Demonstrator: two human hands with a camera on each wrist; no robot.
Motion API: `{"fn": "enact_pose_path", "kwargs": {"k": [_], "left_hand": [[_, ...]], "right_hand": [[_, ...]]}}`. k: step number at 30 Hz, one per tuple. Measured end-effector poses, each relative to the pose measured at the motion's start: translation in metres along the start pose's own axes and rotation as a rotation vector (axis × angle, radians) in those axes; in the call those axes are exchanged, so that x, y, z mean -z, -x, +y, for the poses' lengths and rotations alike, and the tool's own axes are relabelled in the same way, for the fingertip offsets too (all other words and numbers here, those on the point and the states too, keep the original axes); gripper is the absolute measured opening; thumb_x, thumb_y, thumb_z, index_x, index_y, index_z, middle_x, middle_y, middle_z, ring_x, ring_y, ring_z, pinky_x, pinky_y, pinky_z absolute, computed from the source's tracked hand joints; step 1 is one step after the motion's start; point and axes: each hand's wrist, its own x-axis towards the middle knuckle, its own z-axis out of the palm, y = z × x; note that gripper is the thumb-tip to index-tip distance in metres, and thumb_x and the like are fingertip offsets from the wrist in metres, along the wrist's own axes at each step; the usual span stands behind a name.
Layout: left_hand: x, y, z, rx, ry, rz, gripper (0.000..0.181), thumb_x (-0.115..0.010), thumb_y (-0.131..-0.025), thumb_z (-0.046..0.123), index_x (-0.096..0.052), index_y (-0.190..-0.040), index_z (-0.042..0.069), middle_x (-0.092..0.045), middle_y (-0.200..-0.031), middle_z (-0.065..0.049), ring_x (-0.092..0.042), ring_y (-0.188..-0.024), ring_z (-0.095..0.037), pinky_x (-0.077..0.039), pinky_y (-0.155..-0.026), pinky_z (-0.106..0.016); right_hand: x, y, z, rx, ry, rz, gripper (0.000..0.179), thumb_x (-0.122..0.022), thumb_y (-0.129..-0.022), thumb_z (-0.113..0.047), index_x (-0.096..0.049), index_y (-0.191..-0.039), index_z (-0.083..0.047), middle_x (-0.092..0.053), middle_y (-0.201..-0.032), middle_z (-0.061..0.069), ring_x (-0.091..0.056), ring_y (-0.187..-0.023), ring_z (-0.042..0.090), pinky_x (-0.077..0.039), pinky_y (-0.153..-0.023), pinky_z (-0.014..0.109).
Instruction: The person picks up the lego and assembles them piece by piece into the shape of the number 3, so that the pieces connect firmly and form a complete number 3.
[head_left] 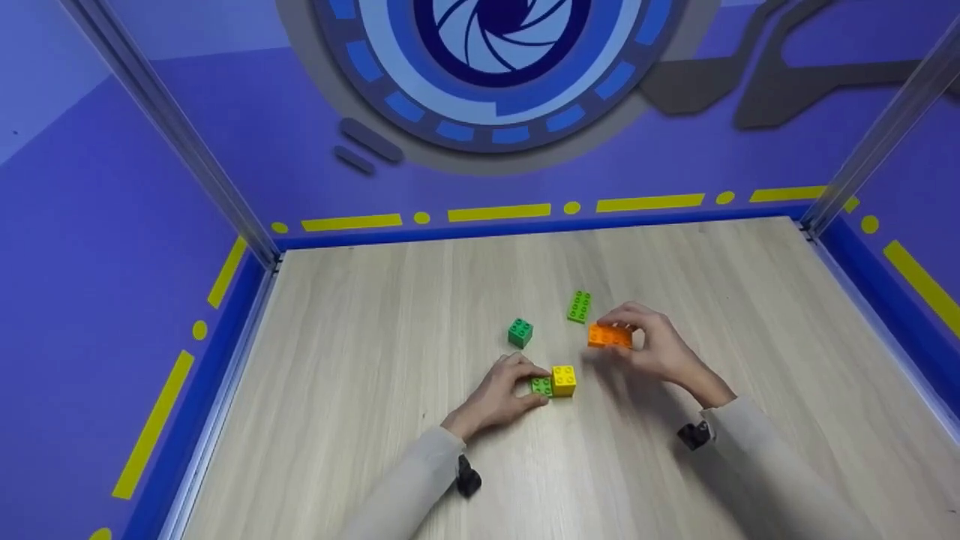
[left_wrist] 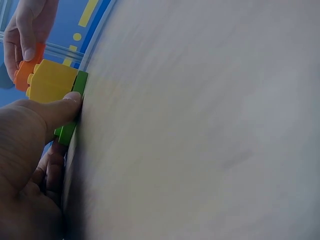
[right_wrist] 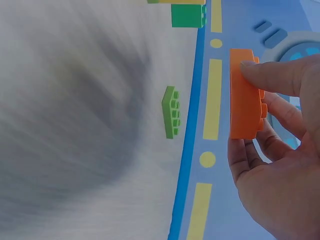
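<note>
My left hand (head_left: 501,394) pinches a flat green toy brick (head_left: 541,387) between thumb and fingers, low at the tabletop. A taller yellow brick (head_left: 564,382) sits on the right end of that green brick; the left wrist view shows this yellow brick (left_wrist: 51,82) stacked on it. To the right and a little farther back, my right hand (head_left: 660,349) holds an orange brick (head_left: 604,336) by its long sides. In the right wrist view the orange brick (right_wrist: 243,100) is off the table, thumb on one side and fingers on the other.
Behind the orange brick a flat light-green brick (head_left: 579,307) lies on the wooden table (head_left: 360,360), studs up. A darker green square brick (head_left: 520,332) stands beyond my left hand. Blue printed walls (head_left: 480,180) border the table at the back and both sides.
</note>
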Motion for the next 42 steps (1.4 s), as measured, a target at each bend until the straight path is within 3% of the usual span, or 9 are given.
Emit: {"fn": "enact_pose_path", "kwargs": {"k": [17,29,42], "left_hand": [[0.000,0.000,-0.001,-0.001,-0.003,-0.007,0.039,-0.082,-0.096,0.032,-0.076,-0.133,0.020,-0.066,-0.120,0.005,-0.055,-0.116,-0.012,-0.047,-0.104,-0.030],[0.000,0.001,0.000,-0.015,-0.011,-0.006,0.040,-0.083,-0.095,0.032,-0.076,-0.132,0.020,-0.065,-0.121,0.004,-0.055,-0.116,-0.012,-0.047,-0.104,-0.030],[0.001,0.001,-0.001,-0.018,0.000,-0.006,0.040,-0.083,-0.095,0.034,-0.076,-0.132,0.021,-0.065,-0.123,0.006,-0.055,-0.120,-0.013,-0.047,-0.108,-0.033]], "right_hand": [[-0.005,-0.001,-0.017,0.056,-0.024,-0.049,0.037,-0.084,-0.087,0.004,-0.080,-0.120,-0.014,-0.072,-0.112,-0.001,-0.063,-0.097,0.017,-0.055,-0.087,0.032],[-0.009,-0.002,-0.026,0.063,-0.020,-0.062,0.038,-0.086,-0.087,0.000,-0.079,-0.121,-0.015,-0.073,-0.114,-0.001,-0.064,-0.098,0.016,-0.057,-0.089,0.036],[-0.013,-0.004,-0.034,0.122,-0.041,-0.083,0.039,-0.086,-0.087,0.000,-0.078,-0.123,-0.012,-0.073,-0.116,0.002,-0.065,-0.096,0.017,-0.057,-0.086,0.033]]}}
